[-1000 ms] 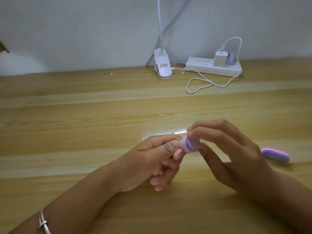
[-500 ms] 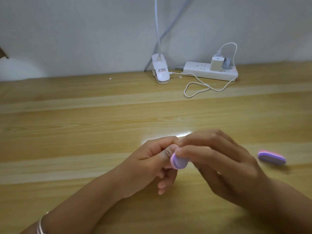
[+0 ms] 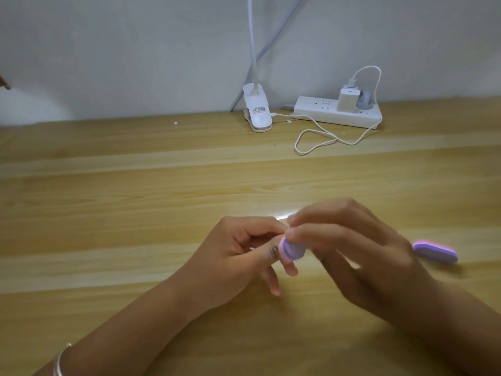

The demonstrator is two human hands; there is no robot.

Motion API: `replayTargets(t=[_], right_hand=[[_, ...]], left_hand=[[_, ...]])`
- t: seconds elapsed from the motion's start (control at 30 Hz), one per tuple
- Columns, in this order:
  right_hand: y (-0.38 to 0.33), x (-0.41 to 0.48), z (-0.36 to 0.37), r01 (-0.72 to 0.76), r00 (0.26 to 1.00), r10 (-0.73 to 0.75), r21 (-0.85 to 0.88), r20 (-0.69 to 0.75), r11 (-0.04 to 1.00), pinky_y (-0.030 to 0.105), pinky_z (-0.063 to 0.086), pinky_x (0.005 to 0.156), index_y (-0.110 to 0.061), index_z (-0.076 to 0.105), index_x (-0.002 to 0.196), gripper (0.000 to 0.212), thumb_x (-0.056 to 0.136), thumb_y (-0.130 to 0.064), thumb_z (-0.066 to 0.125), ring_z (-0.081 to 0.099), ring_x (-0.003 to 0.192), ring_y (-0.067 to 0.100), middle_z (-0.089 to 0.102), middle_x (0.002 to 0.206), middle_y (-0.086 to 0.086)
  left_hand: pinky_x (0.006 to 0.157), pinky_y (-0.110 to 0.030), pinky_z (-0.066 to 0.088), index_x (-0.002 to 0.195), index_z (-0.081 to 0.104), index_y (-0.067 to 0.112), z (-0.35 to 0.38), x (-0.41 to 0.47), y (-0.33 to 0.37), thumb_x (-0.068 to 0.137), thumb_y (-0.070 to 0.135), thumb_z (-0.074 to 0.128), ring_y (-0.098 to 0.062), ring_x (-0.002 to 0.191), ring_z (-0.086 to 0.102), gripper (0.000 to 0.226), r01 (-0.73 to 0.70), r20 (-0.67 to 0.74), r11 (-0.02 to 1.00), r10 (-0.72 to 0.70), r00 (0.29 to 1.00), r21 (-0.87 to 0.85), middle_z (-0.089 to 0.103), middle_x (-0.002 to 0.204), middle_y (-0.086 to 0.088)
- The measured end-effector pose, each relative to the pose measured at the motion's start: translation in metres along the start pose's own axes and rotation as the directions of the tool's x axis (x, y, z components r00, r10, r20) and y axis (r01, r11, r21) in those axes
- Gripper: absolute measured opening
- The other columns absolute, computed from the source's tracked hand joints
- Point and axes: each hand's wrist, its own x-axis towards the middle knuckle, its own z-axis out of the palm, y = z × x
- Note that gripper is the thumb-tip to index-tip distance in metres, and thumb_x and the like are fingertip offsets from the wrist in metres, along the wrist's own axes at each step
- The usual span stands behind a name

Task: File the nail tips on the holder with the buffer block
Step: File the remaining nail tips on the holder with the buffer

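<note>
My right hand (image 3: 352,256) grips the buffer block (image 3: 291,249), fingers (image 3: 320,234) curled over its top, so only the rounded lilac-and-pink end shows, pointing left toward my other hand. My left hand (image 3: 238,256) is curled, with the thumb pressed against the forefinger in a tight pinch. I take it the holder with the nail tips sits inside that pinch, but my fingers cover it and I cannot make out either.

What the stroke turns on is this: the block's end lies just right of my left thumb, touching it or nearly so, and its long axis runs left to right, back into my right palm. So the tip being filed must sit where the two hands meet, just above the bench (image 3: 135,199).

My right hand is blurred, which I read as filing under way. I judge the block should travel along that axis across the tip's edge while the left pinch braces against it. A second buffer (image 3: 435,251) lies flat on the bench to the right, well apart
</note>
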Motion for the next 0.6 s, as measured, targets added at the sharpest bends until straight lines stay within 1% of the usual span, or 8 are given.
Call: replayTargets(t=[0.07, 0.2, 0.27, 0.33, 0.37, 0.43, 0.5, 0.6], right_hand=[[-0.002, -0.002, 0.000, 0.052, 0.998, -0.052, 0.000, 0.044, 0.999, 0.029, 0.048, 0.095, 0.000, 0.073, 0.110, 0.033, 0.085, 0.016, 0.060, 0.063, 0.107, 0.024, 0.067, 0.113, 0.014], [0.011, 0.002, -0.009, -0.031, 0.999, 0.032, -0.051, 0.014, 0.998, 0.030, 0.050, 0.092, 0.002, 0.072, 0.107, 0.023, 0.092, 0.011, 0.057, 0.064, 0.105, 0.021, 0.067, 0.111, 0.011], [0.006, 0.001, -0.004, -0.028, 0.999, 0.029, -0.027, 0.031, 0.999, 0.028, 0.049, 0.093, 0.001, 0.072, 0.109, 0.026, 0.091, 0.011, 0.056, 0.064, 0.106, 0.021, 0.067, 0.113, 0.011], [-0.002, -0.001, 0.001, 0.030, 0.997, -0.029, -0.009, 0.078, 1.000, 0.028, 0.048, 0.094, 0.000, 0.073, 0.110, 0.031, 0.087, 0.014, 0.058, 0.063, 0.107, 0.025, 0.067, 0.115, 0.013], [-0.001, -0.001, 0.000, 0.045, 0.995, -0.043, -0.021, 0.088, 0.999, 0.028, 0.049, 0.094, 0.000, 0.073, 0.110, 0.032, 0.086, 0.015, 0.059, 0.064, 0.106, 0.026, 0.067, 0.114, 0.013], [0.007, 0.001, -0.006, 0.001, 0.999, 0.003, -0.070, 0.053, 0.998, 0.029, 0.050, 0.093, 0.001, 0.073, 0.108, 0.029, 0.086, 0.014, 0.059, 0.065, 0.103, 0.025, 0.067, 0.111, 0.012], [0.012, 0.003, -0.011, -0.056, 0.998, 0.056, -0.099, -0.002, 0.994, 0.029, 0.051, 0.090, 0.001, 0.073, 0.105, 0.024, 0.088, 0.012, 0.060, 0.066, 0.099, 0.025, 0.068, 0.109, 0.011], [0.000, 0.000, -0.003, -0.021, 0.999, 0.023, -0.059, 0.031, 0.998, 0.028, 0.049, 0.093, 0.001, 0.073, 0.107, 0.027, 0.087, 0.012, 0.059, 0.065, 0.102, 0.025, 0.068, 0.111, 0.012]], left_hand=[[0.053, -0.031, 0.057, 0.101, 0.070, 0.000, 0.000, 0.000, -0.001, 0.092, 0.003, 0.056, -0.019, 0.072, 0.069, 0.017, -0.006, 0.003, 1.000, 0.006, 1.000, 0.003, 0.067, 0.080, -0.013], [0.053, -0.036, 0.059, 0.099, 0.070, -0.008, -0.001, 0.002, -0.003, 0.090, 0.009, 0.061, -0.026, 0.077, 0.071, 0.020, 0.014, -0.040, 1.000, -0.013, 0.999, 0.017, 0.067, 0.082, -0.018], [0.055, -0.034, 0.059, 0.098, 0.071, -0.004, -0.001, 0.002, -0.004, 0.091, 0.006, 0.061, -0.023, 0.075, 0.071, 0.016, 0.000, -0.047, 1.000, 0.001, 0.999, 0.030, 0.069, 0.082, -0.014], [0.056, -0.030, 0.057, 0.097, 0.072, 0.000, -0.002, 0.001, -0.005, 0.090, 0.002, 0.061, -0.020, 0.071, 0.070, 0.014, -0.018, -0.063, 0.999, 0.020, 0.998, 0.031, 0.069, 0.082, -0.008], [0.056, -0.030, 0.057, 0.096, 0.074, 0.001, -0.002, 0.001, -0.005, 0.090, 0.001, 0.061, -0.022, 0.072, 0.070, 0.014, -0.018, -0.074, 0.999, 0.020, 0.997, 0.029, 0.069, 0.083, -0.007], [0.055, -0.034, 0.058, 0.097, 0.075, 0.005, 0.000, 0.001, -0.006, 0.089, 0.004, 0.063, -0.028, 0.077, 0.071, 0.014, -0.008, -0.089, 1.000, 0.009, 0.996, 0.018, 0.067, 0.083, -0.008], [0.054, -0.035, 0.058, 0.094, 0.074, 0.004, 0.001, 0.001, -0.006, 0.089, 0.006, 0.065, -0.028, 0.079, 0.072, 0.011, -0.002, -0.093, 1.000, 0.002, 0.996, 0.007, 0.066, 0.083, -0.008], [0.055, -0.033, 0.059, 0.096, 0.074, 0.001, 0.001, 0.001, -0.005, 0.089, 0.004, 0.066, -0.027, 0.075, 0.071, 0.012, -0.021, -0.087, 1.000, 0.022, 0.996, 0.012, 0.067, 0.084, -0.014]])
